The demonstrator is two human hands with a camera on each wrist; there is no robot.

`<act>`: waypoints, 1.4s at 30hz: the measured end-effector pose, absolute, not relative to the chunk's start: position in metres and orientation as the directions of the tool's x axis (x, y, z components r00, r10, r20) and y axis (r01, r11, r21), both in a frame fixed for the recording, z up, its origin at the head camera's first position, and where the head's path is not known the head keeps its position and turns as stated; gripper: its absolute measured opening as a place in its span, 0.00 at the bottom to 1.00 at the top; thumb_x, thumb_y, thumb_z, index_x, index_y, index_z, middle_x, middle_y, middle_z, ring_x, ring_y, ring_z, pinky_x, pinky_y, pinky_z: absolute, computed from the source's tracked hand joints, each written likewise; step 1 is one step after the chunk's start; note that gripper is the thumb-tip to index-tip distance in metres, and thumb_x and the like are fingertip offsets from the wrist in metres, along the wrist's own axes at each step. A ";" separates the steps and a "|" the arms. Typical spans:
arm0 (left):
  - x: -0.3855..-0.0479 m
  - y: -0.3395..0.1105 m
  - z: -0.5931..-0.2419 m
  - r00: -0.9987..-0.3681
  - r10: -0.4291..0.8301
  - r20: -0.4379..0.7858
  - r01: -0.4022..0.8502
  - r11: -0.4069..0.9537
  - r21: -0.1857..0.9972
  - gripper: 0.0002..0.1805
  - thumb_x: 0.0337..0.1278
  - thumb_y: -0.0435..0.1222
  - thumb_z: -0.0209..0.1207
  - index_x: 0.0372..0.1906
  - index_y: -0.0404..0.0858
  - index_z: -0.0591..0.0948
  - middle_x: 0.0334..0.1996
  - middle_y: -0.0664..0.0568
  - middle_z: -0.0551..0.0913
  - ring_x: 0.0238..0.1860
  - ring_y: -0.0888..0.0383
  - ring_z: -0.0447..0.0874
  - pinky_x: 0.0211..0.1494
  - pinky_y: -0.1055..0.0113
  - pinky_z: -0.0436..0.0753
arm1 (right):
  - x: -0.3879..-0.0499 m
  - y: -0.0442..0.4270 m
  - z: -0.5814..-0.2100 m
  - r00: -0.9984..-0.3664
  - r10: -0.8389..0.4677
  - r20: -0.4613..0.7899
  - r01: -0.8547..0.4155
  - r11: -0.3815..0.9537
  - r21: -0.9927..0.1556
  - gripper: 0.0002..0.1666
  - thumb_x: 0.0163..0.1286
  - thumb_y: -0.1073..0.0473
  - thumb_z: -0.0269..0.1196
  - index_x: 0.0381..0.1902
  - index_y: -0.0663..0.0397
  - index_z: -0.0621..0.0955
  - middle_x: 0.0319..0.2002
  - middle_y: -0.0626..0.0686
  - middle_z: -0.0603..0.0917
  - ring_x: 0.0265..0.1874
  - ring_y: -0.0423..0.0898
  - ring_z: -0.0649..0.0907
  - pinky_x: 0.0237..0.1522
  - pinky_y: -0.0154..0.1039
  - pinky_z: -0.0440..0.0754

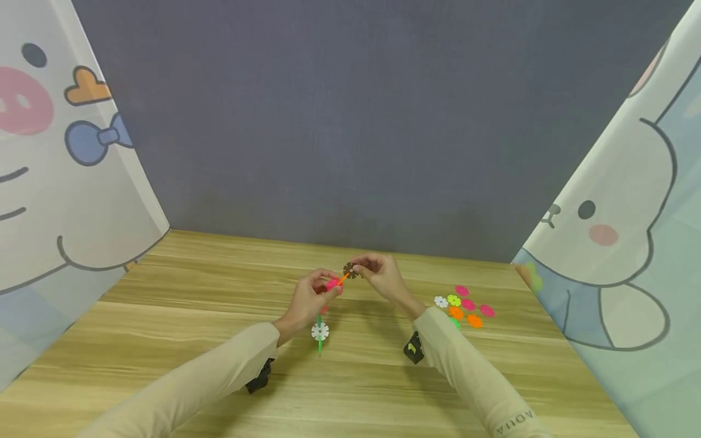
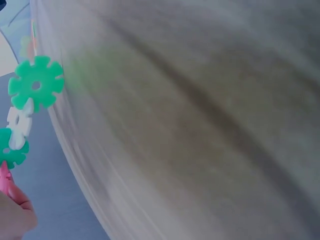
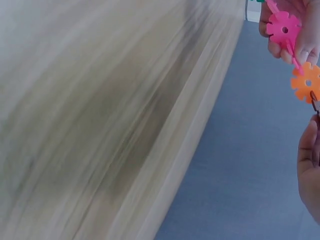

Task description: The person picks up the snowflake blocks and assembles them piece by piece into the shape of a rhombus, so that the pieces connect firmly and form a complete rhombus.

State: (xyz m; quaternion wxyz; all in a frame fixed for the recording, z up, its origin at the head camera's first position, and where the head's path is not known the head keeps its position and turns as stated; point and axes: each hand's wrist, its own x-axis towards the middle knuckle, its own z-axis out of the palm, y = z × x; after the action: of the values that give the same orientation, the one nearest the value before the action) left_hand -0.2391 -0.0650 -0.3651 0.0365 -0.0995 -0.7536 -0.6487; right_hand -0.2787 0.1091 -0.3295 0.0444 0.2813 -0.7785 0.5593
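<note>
The left hand (image 1: 308,299) pinches a pink notched disc (image 1: 334,285) in a chain of linked discs. Below that hand hang a white disc (image 1: 320,331) and green discs, one green disc (image 2: 36,85) showing face-on in the left wrist view. An orange disc (image 3: 306,83) joins the pink part of the chain to a dark brown disc (image 1: 350,271). The right hand (image 1: 383,278) pinches the brown disc between thumb and fingers. In the right wrist view the brown disc is mostly hidden by the right fingers and the frame edge.
Loose discs in pink, white, yellow-green, orange (image 1: 474,320) and green lie on the wooden table (image 1: 208,304) to the right, some beside the right sleeve. A grey wall (image 1: 339,121) stands behind, with cartoon-printed cloths at both sides.
</note>
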 end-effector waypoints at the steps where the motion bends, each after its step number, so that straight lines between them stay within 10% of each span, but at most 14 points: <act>1: -0.237 -0.065 -0.361 -0.977 0.107 0.182 0.196 0.137 0.971 0.13 0.53 0.29 0.60 0.45 0.31 0.76 0.34 0.32 0.82 0.21 0.60 0.71 0.21 0.74 0.69 | -0.280 0.110 -0.330 -0.834 -0.398 0.382 -0.490 0.214 -0.845 0.11 0.60 0.74 0.58 0.41 0.77 0.78 0.36 0.72 0.81 0.25 0.38 0.79 0.28 0.25 0.75; 23: -0.264 -0.082 -0.369 -0.982 0.037 0.186 0.189 0.113 0.975 0.14 0.48 0.30 0.63 0.43 0.36 0.77 0.34 0.46 0.84 0.34 0.54 0.81 0.38 0.68 0.78 | -0.276 0.195 -0.351 -0.844 -0.402 0.356 -0.527 0.495 -0.691 0.15 0.60 0.73 0.59 0.46 0.69 0.77 0.40 0.69 0.80 0.38 0.62 0.79 0.33 0.40 0.78; 42: -0.266 -0.093 -0.368 -0.991 0.048 0.128 0.132 0.104 0.986 0.16 0.48 0.30 0.64 0.44 0.34 0.77 0.37 0.45 0.82 0.36 0.49 0.84 0.41 0.65 0.81 | -0.275 0.290 -0.397 -0.811 -0.486 0.326 -0.577 0.565 -0.590 0.13 0.54 0.76 0.60 0.40 0.75 0.77 0.33 0.63 0.79 0.31 0.47 0.78 0.27 0.31 0.78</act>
State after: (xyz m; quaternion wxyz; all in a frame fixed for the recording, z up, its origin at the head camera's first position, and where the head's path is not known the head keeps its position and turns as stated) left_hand -0.2661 -0.0926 -0.3684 0.0315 -0.0609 -0.7422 -0.6666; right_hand -0.2754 0.2899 -0.3965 0.0635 0.3011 -0.8823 0.3561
